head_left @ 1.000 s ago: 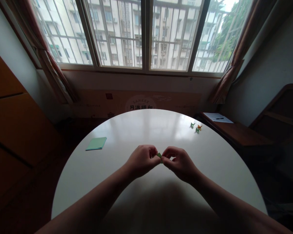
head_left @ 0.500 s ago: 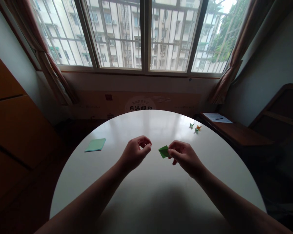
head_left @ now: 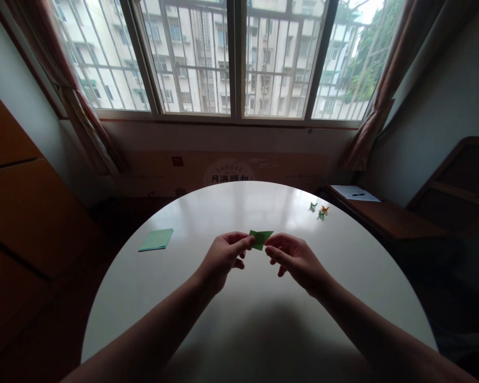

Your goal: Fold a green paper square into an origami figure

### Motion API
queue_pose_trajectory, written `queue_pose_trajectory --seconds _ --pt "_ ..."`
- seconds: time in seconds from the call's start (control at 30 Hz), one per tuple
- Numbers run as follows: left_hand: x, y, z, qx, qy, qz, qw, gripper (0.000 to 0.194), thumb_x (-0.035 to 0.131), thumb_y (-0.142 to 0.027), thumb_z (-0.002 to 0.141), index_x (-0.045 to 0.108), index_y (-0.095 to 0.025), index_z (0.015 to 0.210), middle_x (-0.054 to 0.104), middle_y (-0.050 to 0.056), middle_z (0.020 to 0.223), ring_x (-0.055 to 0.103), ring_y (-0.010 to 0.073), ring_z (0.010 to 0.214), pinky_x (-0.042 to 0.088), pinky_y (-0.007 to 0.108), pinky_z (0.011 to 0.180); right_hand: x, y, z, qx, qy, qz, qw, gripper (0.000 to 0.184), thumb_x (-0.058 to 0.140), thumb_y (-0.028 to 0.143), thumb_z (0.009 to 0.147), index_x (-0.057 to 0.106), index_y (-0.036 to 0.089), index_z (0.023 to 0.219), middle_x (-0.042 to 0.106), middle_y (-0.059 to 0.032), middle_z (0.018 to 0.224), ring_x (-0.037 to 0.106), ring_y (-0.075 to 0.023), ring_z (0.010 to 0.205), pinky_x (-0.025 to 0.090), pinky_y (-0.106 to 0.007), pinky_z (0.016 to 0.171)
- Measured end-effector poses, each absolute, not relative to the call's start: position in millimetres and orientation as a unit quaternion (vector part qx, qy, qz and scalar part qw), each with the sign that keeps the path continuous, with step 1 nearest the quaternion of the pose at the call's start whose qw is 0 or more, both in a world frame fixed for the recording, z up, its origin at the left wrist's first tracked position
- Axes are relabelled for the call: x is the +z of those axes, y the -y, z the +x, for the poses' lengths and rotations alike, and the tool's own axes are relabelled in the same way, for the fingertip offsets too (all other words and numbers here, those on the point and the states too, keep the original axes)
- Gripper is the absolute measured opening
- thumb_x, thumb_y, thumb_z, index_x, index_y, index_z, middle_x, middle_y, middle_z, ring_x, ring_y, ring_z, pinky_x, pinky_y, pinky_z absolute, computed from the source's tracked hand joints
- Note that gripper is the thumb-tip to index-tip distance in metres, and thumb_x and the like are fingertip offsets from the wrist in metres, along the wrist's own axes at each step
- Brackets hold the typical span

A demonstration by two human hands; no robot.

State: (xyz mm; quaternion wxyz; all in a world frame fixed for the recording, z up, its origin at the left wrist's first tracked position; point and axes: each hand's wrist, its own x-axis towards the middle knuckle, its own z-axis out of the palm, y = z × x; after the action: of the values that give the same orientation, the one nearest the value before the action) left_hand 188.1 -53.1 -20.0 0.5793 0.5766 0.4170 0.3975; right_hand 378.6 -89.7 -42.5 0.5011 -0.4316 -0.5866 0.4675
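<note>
A small piece of folded green paper [head_left: 259, 239] is held up over the white round table [head_left: 239, 330]. My left hand [head_left: 228, 254] pinches its left side between thumb and fingers, the other fingers curled below. My right hand [head_left: 293, 256] is close at the paper's right side, its thumb and index fingertips a little apart. Whether those fingertips touch the paper's edge I cannot tell. The paper has a pointed corner towards the upper right and another downwards.
A stack of light green paper squares [head_left: 156, 240] lies at the table's left. Three small folded paper figures [head_left: 321, 210], green and orange, stand at the back right. Beyond the table on the right, a white sheet [head_left: 355, 193] with a pen lies on a brown wooden surface [head_left: 377, 218].
The green paper has passed from my right hand to my left and turned. My left hand has moved right to pinch it; my right hand's fingers have loosened beside it.
</note>
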Motion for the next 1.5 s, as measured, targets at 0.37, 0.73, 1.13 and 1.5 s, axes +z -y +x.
queue_pose_trajectory --seconds 0.37,0.73,1.13,1.5 --pt "-25 61 195 0.330 -0.416 0.590 0.608 0.027 0.078 -0.037 0.070 0.070 -0.012 0.075 0.063 0.004 0.071 0.054 0.0139 0.065 0.040 0.019 0.045 -44 92 372 0.519 0.514 -0.445 0.519 0.028 0.072 0.042 0.081 0.067 0.015 0.082 0.066 -0.0046 0.073 0.058 -0.0153 0.063 0.044 -0.018 0.038" --pt "-26 56 192 0.349 -0.412 0.600 0.590 0.027 0.074 -0.040 0.072 0.070 -0.013 0.075 0.063 0.003 0.068 0.053 0.0124 0.061 0.042 0.019 0.046 -48 94 368 0.509 0.536 -0.449 0.502 0.028 0.071 0.042 0.083 0.067 0.015 0.085 0.064 -0.0032 0.071 0.059 -0.0153 0.062 0.043 -0.016 0.034" --pt "-27 57 194 0.364 -0.409 0.607 0.576 0.027 0.075 -0.038 0.070 0.067 -0.013 0.077 0.068 0.005 0.070 0.061 0.0150 0.061 0.043 0.020 0.046 -49 94 367 0.530 0.554 -0.451 0.458 0.036 0.071 0.049 0.082 0.066 0.014 0.084 0.063 -0.0034 0.071 0.060 -0.0153 0.063 0.043 -0.016 0.035" --pt "-26 53 192 0.410 -0.413 0.593 0.557 0.029 0.074 -0.041 0.071 0.067 -0.013 0.074 0.062 0.003 0.065 0.055 0.0129 0.058 0.043 0.020 0.046 -50 96 366 0.524 0.586 -0.464 0.408 0.028 0.070 0.042 0.082 0.069 0.014 0.077 0.062 -0.0010 0.063 0.057 -0.0125 0.054 0.041 -0.017 0.037"
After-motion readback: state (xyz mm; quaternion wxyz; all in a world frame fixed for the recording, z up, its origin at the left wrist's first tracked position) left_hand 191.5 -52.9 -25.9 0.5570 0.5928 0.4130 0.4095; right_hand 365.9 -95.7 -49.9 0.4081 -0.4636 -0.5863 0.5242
